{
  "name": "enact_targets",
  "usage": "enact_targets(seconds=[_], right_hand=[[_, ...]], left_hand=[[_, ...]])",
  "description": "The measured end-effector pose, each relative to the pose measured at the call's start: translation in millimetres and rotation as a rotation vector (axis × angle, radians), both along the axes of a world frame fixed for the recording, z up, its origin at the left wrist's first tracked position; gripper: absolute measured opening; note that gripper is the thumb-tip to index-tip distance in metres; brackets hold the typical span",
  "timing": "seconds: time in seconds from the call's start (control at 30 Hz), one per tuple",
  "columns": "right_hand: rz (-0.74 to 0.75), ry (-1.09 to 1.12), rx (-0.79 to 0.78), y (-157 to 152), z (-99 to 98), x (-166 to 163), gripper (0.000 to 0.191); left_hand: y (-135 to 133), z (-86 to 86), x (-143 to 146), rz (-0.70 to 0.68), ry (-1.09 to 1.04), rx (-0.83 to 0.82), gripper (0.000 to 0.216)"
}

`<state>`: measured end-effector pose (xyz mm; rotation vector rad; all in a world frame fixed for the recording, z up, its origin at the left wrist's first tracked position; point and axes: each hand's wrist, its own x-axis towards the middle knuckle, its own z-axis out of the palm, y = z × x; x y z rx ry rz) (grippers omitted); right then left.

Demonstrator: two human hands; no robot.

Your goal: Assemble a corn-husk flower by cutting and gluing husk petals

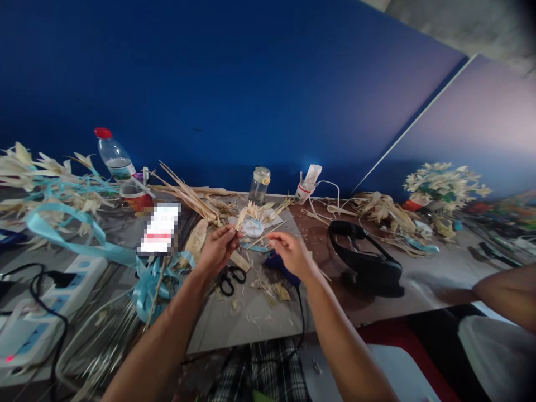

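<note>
My left hand [218,247] pinches a small pale flower of dried husk strips [250,210] between thumb and fingers, above the middle of the table. To its right, my right hand [292,254] has its fingertips drawn together; what they hold, if anything, is too small to make out. A thin straw-coloured strip [256,241] shows between the two hands. Under the right hand lies a dark blue tool with a cord [281,268], partly covered. Black-handled scissors [228,282] lie below the left hand, and a white round object [252,228] sits behind the flower.
Left are a phone [161,226], light blue ribbon [146,287], a power strip [54,310] and a plastic bottle [116,159]. A lidded jar [260,187] stands behind. A black headband-like device [364,259], husks [379,212] and another person's arm [508,296] are right.
</note>
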<state>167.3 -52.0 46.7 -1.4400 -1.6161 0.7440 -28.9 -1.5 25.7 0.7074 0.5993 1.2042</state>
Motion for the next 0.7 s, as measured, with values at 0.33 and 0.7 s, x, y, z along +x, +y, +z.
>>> enact_targets(seconds=[0.33, 0.7], right_hand=[[-0.004, 0.586, -0.065, 45.2, -18.3, -69.2, 0.015], [0.05, 0.764, -0.103, 46.0, -24.7, -68.9, 0.015]], left_hand=[[0.3, -5.8, 2.4, -0.06, -0.014, 0.001, 0.018], [1.0, -7.4, 8.8, -0.048, 0.031, -0.04, 0.017]])
